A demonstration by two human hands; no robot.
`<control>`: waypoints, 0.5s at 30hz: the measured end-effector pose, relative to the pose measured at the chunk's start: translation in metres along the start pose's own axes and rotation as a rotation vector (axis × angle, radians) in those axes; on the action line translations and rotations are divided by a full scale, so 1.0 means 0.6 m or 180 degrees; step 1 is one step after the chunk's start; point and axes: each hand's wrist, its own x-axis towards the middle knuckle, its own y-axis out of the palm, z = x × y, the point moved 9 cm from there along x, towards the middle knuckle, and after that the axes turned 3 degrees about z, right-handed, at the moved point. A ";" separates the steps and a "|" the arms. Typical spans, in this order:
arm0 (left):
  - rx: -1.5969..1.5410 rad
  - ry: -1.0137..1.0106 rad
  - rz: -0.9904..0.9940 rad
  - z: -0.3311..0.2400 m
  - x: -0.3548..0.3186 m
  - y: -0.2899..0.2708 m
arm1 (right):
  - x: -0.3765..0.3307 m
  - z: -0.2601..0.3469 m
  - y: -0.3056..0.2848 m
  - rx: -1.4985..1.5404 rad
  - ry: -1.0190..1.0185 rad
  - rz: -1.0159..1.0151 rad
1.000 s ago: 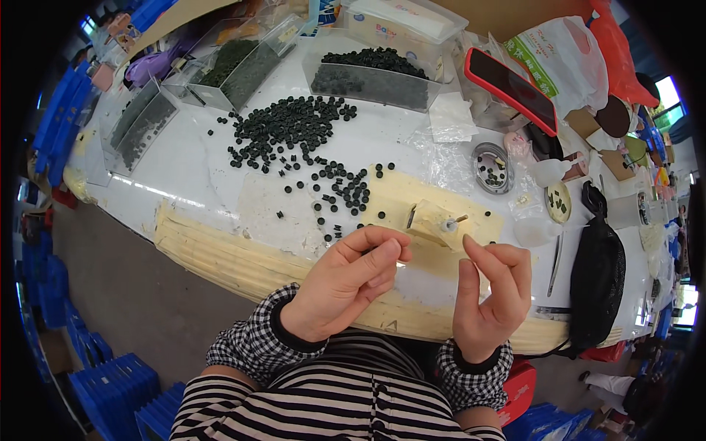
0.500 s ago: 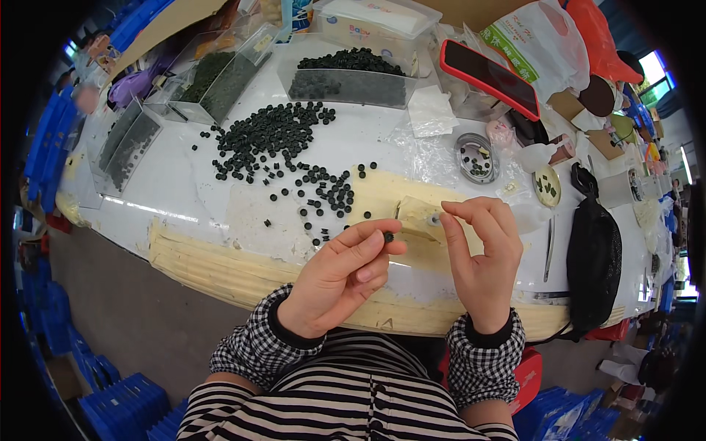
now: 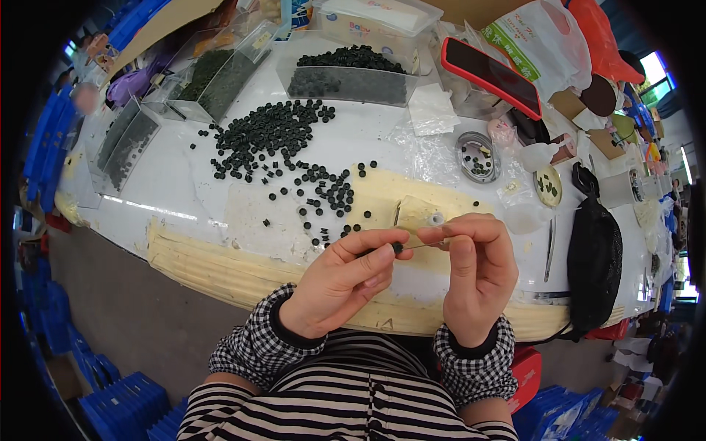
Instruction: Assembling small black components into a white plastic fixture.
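Observation:
Between the thumb and fingers of my left hand point(image 3: 342, 278) is pinched a small black round part point(image 3: 398, 248), like a little spool. My right hand point(image 3: 482, 272) is closed on a thin metal needle point(image 3: 424, 245), whose left end reaches the black part. Whether it goes into the part, I cannot tell. Just beyond my fingers, a small white nozzle-like piece point(image 3: 435, 219) rests at a pale yellow block point(image 3: 413, 212). Several black parts point(image 3: 334, 192) lie scattered left of the block, with a large pile of them point(image 3: 268, 136) farther back.
A clear bin of black parts point(image 3: 349, 73) stands at the back, beside a red-cased phone point(image 3: 491, 77). Right of the block are a round clear dish point(image 3: 476, 158), a small round tray point(image 3: 548, 185), tweezers point(image 3: 550, 250) and a black mesh bag point(image 3: 593, 257).
My right hand has moved left and slightly down from beside the white piece, bringing the needle to the black part. My left hand has stayed nearly in place.

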 end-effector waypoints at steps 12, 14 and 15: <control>0.0100 -0.0009 -0.0035 -0.002 -0.001 0.003 | 0.000 -0.005 0.008 -0.0007 0.0024 0.0078; 0.0073 -0.0005 -0.0023 -0.001 -0.001 0.001 | 0.001 -0.003 0.011 -0.0217 -0.0020 0.0107; 0.0061 -0.0003 -0.0027 -0.001 -0.001 0.000 | 0.001 -0.003 0.011 -0.0208 -0.0019 0.0103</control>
